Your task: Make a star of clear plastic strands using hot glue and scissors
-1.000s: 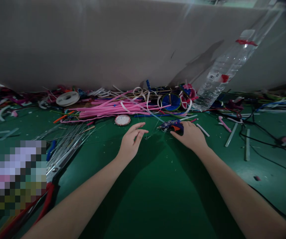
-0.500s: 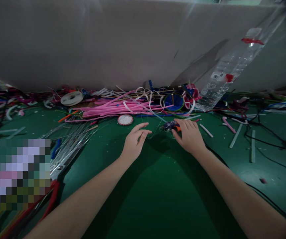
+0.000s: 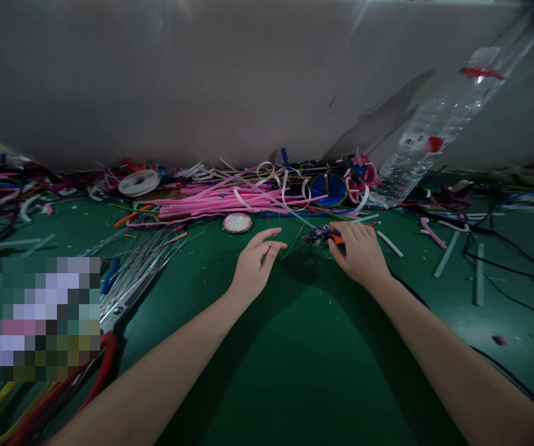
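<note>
My right hand (image 3: 358, 253) is wrapped around a dark blue hot glue gun (image 3: 319, 235) with an orange part at the grip. Its nozzle end points left, towards my other hand. My left hand (image 3: 255, 260) is raised over the green table (image 3: 295, 347), its fingers bent and the thumb drawn in close to them. Whatever those fingertips pinch is too small to make out. Fine glue-like threads stretch across the gap between the two hands. Just beyond my left hand lies a round white disc with a red rim (image 3: 237, 222).
Pink pipe-cleaner-like sticks (image 3: 220, 201), a white spool (image 3: 139, 183) and a blue disc (image 3: 327, 190) lie along the back wall. A plastic bottle (image 3: 427, 139) leans there. Red-handled scissors (image 3: 109, 356) lie left; translucent sticks (image 3: 479, 272) and black cables (image 3: 503, 269) lie right.
The whole view has shifted slightly, so things appear a little further right. Both hands keep nearly the same pose, and the glue gun stays in my right hand.
</note>
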`<state>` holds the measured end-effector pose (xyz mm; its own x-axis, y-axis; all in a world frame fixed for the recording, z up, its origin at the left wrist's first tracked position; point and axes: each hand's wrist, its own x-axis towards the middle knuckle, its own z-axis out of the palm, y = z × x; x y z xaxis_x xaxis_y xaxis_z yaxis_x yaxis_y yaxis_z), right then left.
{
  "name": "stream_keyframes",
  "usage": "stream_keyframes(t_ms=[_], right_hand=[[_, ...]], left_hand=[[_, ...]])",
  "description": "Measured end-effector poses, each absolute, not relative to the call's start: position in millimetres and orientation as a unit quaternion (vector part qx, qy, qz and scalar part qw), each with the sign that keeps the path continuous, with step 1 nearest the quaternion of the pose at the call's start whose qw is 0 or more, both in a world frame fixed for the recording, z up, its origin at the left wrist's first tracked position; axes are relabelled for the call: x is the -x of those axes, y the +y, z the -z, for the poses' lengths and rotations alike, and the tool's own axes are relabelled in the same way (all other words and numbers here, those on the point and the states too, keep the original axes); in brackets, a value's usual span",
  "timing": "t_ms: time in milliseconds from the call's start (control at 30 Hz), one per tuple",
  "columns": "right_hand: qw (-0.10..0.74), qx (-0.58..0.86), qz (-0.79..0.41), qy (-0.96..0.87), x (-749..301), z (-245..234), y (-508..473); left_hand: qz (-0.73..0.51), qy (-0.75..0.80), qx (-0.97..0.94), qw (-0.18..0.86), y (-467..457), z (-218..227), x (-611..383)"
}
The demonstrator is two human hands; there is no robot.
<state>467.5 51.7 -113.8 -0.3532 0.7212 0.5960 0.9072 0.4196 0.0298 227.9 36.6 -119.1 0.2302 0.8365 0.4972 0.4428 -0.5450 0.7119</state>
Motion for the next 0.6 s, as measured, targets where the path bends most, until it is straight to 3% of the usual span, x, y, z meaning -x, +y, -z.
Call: stream_keyframes(t_ms=[167,367,600], right_hand=[[0.310,0.505,0.181,-0.785,-463.3,110.5,47.7],[0.365,0.498,0.095,-0.781,-430.2,102.8,23.9],[0.335,0.518,-0.047,-0.786,-405.6,115.4,11.0]], left_hand=[[-0.452,0.424,-0.753,0.219,36.4,118.8,-228.2],[-0.456,0.424,-0.752,0.217,37.0,118.3,-228.8],[-0.463,0.420,-0.753,0.206,37.8,118.8,-229.3]])
